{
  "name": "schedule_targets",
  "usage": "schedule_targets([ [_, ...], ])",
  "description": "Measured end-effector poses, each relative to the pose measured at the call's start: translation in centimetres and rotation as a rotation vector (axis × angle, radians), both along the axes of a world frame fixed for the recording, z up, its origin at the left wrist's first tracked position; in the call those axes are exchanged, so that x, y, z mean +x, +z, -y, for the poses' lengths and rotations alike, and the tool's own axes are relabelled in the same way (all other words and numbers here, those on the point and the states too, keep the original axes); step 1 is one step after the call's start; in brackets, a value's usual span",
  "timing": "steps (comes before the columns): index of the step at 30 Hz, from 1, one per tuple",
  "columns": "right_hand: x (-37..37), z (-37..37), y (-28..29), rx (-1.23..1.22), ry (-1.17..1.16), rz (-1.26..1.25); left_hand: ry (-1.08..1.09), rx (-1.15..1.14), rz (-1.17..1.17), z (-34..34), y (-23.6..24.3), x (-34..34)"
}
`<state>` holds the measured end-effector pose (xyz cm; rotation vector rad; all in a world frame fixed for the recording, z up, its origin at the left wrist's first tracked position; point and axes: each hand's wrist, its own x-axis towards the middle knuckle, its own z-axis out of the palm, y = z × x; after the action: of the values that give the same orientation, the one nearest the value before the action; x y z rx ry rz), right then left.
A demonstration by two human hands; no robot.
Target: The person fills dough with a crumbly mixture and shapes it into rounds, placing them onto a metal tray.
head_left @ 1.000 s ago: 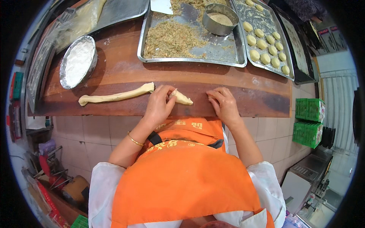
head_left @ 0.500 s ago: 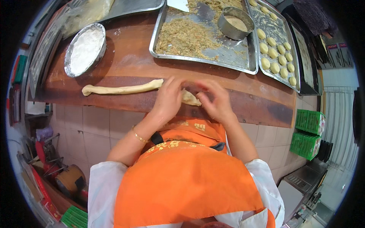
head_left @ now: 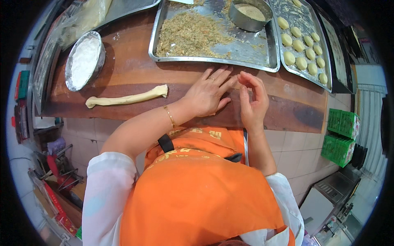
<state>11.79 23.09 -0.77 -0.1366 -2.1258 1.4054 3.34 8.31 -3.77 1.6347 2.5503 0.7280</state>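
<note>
My left hand (head_left: 208, 93) lies palm down over the wooden worktop, fingers stretched and spread; whatever is under its palm is hidden. Close to its fingertips, my right hand (head_left: 255, 100) is raised on edge, loosely cupped, its thumb apart from the curled fingers. Nothing shows in it. The small dough piece seen earlier between the hands is out of sight. To the left of my left hand, a pale dough rope (head_left: 127, 97) rests on the board, its cut end toward me at the right and a rounded end at the left.
A bowl of white flour (head_left: 85, 61) stands at the left. Beyond my hands, a metal tray (head_left: 213, 62) holds crumbly filling (head_left: 191, 35) and a round metal tin (head_left: 251, 16). Farther right, another tray (head_left: 324, 84) carries several small dough rounds (head_left: 298, 45). The worktop's front edge is close to my apron.
My left hand has gone from curled around the small dough piece to flat and spread, farther right. My right hand has shifted right and turned upright. The dough piece has disappeared from view.
</note>
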Motion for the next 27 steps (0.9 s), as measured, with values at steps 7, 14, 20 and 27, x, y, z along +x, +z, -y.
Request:
schedule_targets([
  [7, -0.6, 0.3, 3.4, 0.119, 0.04, -0.132, -0.092, 0.097, -0.039, -1.3, -0.2, -1.3],
  [14, 2.0, -0.3, 2.9, 0.043, -0.023, -0.072, -0.13, 0.219, -0.115, -2.3, -0.5, -2.7],
  [20, 3.7, 0.0, 2.4, 0.129, -0.037, -0.015, -0.07, 0.223, -0.189, 0.7, -0.4, 1.6],
  [27, 1.5, 1.8, 3.4, 0.123, 0.065, 0.006, 0.178, 0.562, 0.539, 5.7, -2.1, -0.7],
])
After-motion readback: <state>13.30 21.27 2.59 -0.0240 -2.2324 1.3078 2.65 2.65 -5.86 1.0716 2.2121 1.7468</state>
